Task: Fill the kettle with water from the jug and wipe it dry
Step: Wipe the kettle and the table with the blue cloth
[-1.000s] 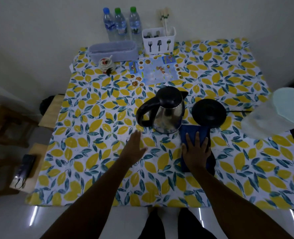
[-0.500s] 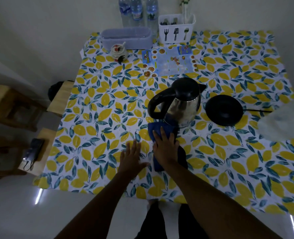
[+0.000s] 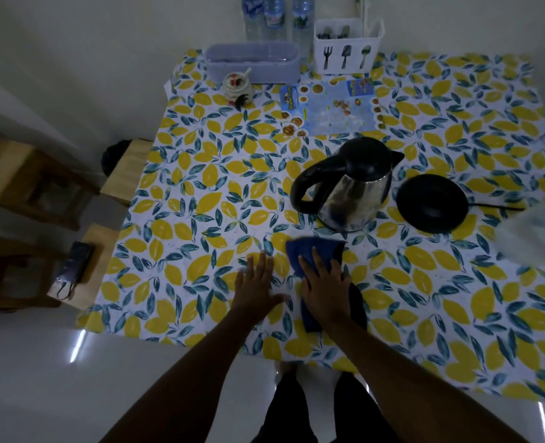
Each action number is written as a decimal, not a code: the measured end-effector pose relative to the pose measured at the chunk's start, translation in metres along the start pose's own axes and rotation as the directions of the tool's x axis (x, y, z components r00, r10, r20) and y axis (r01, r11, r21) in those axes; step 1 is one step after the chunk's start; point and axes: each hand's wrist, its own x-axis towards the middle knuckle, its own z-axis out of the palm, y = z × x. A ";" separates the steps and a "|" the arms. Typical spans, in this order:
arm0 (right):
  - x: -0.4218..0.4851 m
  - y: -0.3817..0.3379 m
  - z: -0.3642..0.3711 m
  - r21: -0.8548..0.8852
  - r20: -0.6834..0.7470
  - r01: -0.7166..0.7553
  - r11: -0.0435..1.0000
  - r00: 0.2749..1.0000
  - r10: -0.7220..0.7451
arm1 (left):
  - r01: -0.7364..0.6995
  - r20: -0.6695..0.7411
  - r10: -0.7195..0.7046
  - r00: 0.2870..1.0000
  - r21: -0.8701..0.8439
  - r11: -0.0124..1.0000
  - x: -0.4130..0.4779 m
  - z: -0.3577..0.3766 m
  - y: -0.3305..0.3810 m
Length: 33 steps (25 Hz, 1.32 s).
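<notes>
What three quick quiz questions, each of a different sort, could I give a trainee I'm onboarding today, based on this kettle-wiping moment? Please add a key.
1. True or false: the kettle sits on its black base.
2. Which hand presses on the blue cloth? A) left hand B) right hand C) both
3. Fill in: the kettle's handle points toward the person's ____ side.

Key
1. False: the kettle stands on the tablecloth, beside the base and to its left.
2. B: the right hand lies flat on the cloth; the left hand rests open on the tablecloth next to it.
3. Left.
</notes>
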 end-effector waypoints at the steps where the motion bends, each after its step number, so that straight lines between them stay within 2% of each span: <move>1: -0.024 0.005 0.007 -0.022 -0.012 0.050 0.998 0.999 -0.051 | 0.001 0.000 -0.001 1.000 0.006 1.000 -0.002 0.000 0.000; 3: -0.036 0.010 0.012 -0.021 -0.015 0.081 0.996 0.997 -0.081 | 0.000 0.002 0.000 1.000 0.001 1.000 -0.003 -0.001 0.001; 8: 0.018 0.014 -0.006 -0.022 -0.030 0.097 0.995 0.995 -0.098 | 0.010 0.005 -0.010 1.000 0.005 1.000 0.000 0.000 -0.001; 10: -0.003 0.027 -0.002 0.001 -0.047 0.074 0.997 0.996 -0.073 | 0.001 0.011 -0.001 1.000 0.016 1.000 -0.004 0.000 0.004; 13: -0.049 0.070 0.008 -0.069 -0.062 0.110 0.992 0.992 -0.114 | -0.115 -0.023 0.116 0.993 0.041 0.992 -0.011 0.005 0.030; 15: -0.034 0.099 -0.002 -0.040 -0.045 0.057 0.998 0.997 -0.059 | -0.180 -0.026 0.181 0.983 0.036 0.983 -0.012 0.013 0.058; 17: -0.003 0.113 -0.012 0.022 -0.043 -0.104 0.994 0.994 0.105 | -0.204 -0.002 0.204 0.979 0.013 0.979 -0.011 0.024 0.084; 19: 0.009 0.116 -0.017 0.102 -0.039 -0.189 0.977 0.980 0.194 | -0.211 0.032 0.212 0.977 -0.026 0.977 -0.007 0.030 0.103; 23: -0.064 0.118 0.002 0.034 -0.129 -0.107 0.994 0.985 0.111 | -0.189 0.056 0.188 0.981 0.003 0.982 -0.012 0.037 0.114; 26: -0.080 0.142 0.001 -0.001 -0.116 -0.066 0.998 0.991 0.066 | -0.205 0.042 0.204 0.978 0.039 0.978 -0.011 0.041 0.122; 30: -0.069 0.197 -0.018 0.105 -0.090 -0.294 0.950 0.949 0.304 | -0.322 0.052 0.319 0.946 0.047 0.946 -0.004 0.040 0.160; 33: -0.090 0.231 -0.013 0.061 -0.131 -0.265 0.962 0.954 0.271 | -0.373 0.050 0.371 0.927 0.042 0.927 -0.001 0.046 0.193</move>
